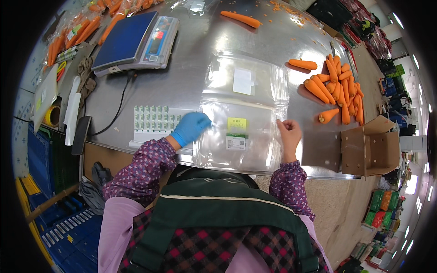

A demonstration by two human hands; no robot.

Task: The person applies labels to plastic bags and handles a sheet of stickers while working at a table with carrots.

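A stack of clear plastic bags [256,136] lies flat before me on the metal table, with a yellow, green and white label [237,133] on the near one. My left hand [192,128], in a blue glove, rests at the bags' left edge, its fingertips bent together; whether it grips the plastic cannot be told. Beneath and beside it is a sheet of small green-and-white stickers [153,117]. My bare right hand [289,134] is at the bags' right edge, thumb and forefinger pinched near the plastic. A second bag area above bears a white label [243,81].
A scale [126,41] with a blue platform stands at back left, near bagged carrots [82,30]. Loose carrots [341,88] are heaped at right, by an open cardboard box [353,153]. A roll of tape [53,116] sits at far left. Orange scraps [293,13] lie at the back.
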